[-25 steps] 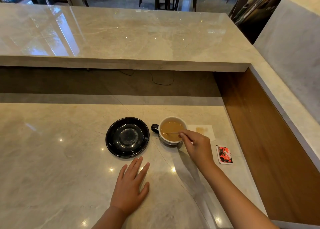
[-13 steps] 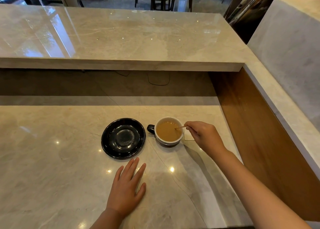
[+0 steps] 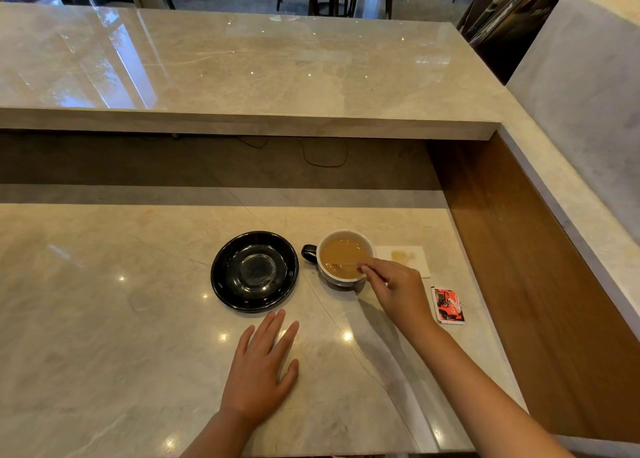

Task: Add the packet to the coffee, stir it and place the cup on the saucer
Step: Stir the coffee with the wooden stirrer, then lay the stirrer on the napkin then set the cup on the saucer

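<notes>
While stirring goes on: cup [image 3: 346, 255], white inside with a dark handle turned left, full of light-brown coffee [image 3: 341, 257], standing on the marble surface [image 3: 104, 319] just right of the saucer and not touching it. Thin stirrer [image 3: 346, 265] lying across the near part of the liquid, tip under, outer end pinched in the right hand [image 3: 398, 293] at the cup's near-right rim; fingers [image 3: 372, 270] closed on the stick. Saucer [image 3: 254, 271]: black, glossy, bare, centre well showing. Left hand [image 3: 263, 364]: flat on the surface, fingers spread, holding nothing, near the saucer's front edge but apart from it. Packet [image 3: 447, 305]: red and black, lying flat well right of the cup, beside the right wrist; cannot tell whether torn or emptied. Napkin [image 3: 403, 258]: white, stained brown, behind the right hand, just right of the cup.

Step in hand, judged: stir; packet step apparently done. Remaining: cup onto saucer.

Next move calls for: stirrer lifted out and parked, probably on the napkin; handle taken from the left side; cup kept level, being full near the brim; short carry leftward; base set down in the saucer's centre well. Risk: slop over the rim.
</notes>
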`<state>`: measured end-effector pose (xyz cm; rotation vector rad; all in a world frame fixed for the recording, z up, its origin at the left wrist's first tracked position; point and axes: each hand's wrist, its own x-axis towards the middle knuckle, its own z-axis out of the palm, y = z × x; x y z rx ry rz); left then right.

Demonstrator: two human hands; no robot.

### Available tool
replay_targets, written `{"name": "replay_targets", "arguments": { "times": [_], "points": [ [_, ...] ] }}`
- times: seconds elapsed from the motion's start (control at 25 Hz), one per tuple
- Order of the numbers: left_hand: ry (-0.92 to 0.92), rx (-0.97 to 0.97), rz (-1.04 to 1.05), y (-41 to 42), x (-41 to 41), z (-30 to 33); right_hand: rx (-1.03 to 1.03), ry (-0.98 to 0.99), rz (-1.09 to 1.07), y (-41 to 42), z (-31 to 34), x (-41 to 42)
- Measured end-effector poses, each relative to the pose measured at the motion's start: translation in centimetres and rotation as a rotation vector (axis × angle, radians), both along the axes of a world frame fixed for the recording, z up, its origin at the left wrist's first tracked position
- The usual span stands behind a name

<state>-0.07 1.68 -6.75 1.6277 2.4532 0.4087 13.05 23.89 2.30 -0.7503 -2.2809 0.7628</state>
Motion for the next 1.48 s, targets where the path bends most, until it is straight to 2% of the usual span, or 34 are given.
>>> {"name": "replay_targets", "arguments": {
  "times": [0.24,0.6,0.92,1.16,1.24,1.32,1.48],
  "points": [
    [-0.009,0.025,-0.010,0.0,-0.1,-0.1,0.132,0.008,-0.111,1.2,0.1,-0.2],
    [-0.003,0.031,-0.010,0.0,-0.1,-0.1,0.114,-0.040,-0.155,2.1,1.8,2.5],
    [-0.015,0.045,-0.011,0.0,-0.1,-0.1,-0.293,0.143,-0.296,3.0,3.1,4.3],
    [-0.011,0.047,-0.018,-0.1,-0.1,-0.1,-0.469,0.330,-0.350,4.4,3.4,6.3],
    [-0.012,0.047,-0.015,-0.1,-0.1,-0.1,-0.351,0.282,-0.373,4.7,3.0,7.3],
    [-0.005,0.041,-0.015,0.0,-0.1,-0.1,-0.121,0.156,-0.338,4.7,1.9,7.9],
    [0.001,0.033,-0.011,0.0,-0.1,-0.1,0.373,-0.046,-0.089,3.5,-1.2,8.4]
  ]
}}
